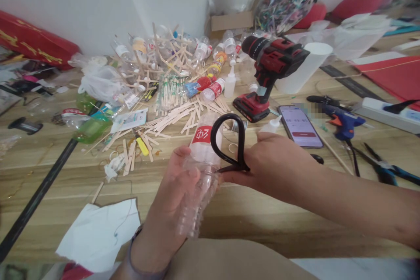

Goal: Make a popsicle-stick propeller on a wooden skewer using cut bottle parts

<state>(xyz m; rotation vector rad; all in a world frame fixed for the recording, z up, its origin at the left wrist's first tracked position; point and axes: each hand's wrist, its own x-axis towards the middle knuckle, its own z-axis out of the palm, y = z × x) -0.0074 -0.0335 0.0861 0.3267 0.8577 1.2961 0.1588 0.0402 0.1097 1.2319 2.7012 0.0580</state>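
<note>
A clear plastic bottle [201, 153] with a red label is gripped by my left hand [173, 192], fingers wrapped round its side, tilted over the table's front edge. My right hand [272, 162] is closed on black-handled scissors [242, 140]. One large handle loop sticks up beside the bottle's label. The scissors meet the bottle's wall near its middle, just below the label; their blades are mostly hidden there. A band on my left wrist shows.
Behind the bottle lie wooden sticks [170, 118] and several plastic bottles [213, 90]. A red-black drill [269, 65] stands near a phone [301, 127]. Right are a blue glue gun [344, 120] and pliers [382, 168]; front left, white paper [98, 232] and a black bar [42, 192].
</note>
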